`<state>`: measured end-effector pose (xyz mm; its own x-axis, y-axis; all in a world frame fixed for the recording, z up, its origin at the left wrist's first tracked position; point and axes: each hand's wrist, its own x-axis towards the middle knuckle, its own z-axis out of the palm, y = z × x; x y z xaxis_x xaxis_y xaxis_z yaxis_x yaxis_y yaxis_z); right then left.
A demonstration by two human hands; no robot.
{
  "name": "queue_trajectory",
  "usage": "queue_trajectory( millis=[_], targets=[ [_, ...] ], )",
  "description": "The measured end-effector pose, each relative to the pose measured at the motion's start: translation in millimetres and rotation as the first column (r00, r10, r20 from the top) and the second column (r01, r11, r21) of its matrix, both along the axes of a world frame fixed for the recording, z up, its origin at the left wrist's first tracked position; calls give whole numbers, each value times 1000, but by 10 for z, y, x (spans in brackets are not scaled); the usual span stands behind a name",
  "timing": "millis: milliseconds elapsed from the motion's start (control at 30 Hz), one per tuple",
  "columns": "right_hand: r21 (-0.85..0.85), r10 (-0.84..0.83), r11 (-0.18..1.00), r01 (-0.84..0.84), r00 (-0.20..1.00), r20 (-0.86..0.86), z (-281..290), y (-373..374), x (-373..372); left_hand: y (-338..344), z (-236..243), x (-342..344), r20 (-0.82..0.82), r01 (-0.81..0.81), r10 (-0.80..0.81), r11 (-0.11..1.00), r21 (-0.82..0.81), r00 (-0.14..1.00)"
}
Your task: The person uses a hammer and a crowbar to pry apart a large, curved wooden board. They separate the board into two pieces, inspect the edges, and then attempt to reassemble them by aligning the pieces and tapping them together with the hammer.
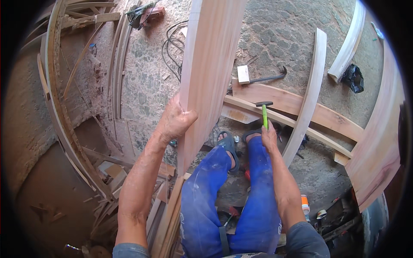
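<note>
A long, pale reddish wooden board (211, 64) stands tilted in front of me, running from the top edge down beside my legs. My left hand (177, 118) is closed at its left edge, the fingers curled against the wood; part of the grip is hidden. My right hand (269, 136) is wrapped round the light green handle of a hammer (264, 112), whose dark head points away from me. The hammer is held above my right knee, to the right of the board and apart from it.
Curved planks (306, 99) and a narrow batten (288, 120) lie on the right. A pry bar (271, 78) rests by a white block (243, 75). Far left are a power tool (148, 15), black cable (172, 43) and a curved wooden frame (58, 103). Offcuts (114, 172) lie lower left.
</note>
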<state>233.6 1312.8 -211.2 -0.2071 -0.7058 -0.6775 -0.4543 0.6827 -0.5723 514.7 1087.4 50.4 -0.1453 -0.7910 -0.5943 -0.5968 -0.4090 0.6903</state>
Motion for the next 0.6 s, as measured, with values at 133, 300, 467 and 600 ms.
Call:
queue_trajectory(
  millis=[133, 300, 467, 600],
  targets=[
    [261, -16, 965, 9, 1000, 25, -231, -344, -190, -18, 1, 16, -27, 7, -7, 1000, 9, 1000],
    [169, 289, 949, -267, 949, -126, -409, -725, -427, 47, -44, 59, -12, 10, -11, 1000, -27, 1000],
    [137, 505, 863, -486, 825, -255, -598, -807, -762, 284, 27, -51, 108, -62, 84, 980, -187, 991],
    [164, 564, 826, -540, 774, -289, -558, -862, -838, 1316, 178, 100, 325, -96, 137, 985, -140, 936]
  ],
)
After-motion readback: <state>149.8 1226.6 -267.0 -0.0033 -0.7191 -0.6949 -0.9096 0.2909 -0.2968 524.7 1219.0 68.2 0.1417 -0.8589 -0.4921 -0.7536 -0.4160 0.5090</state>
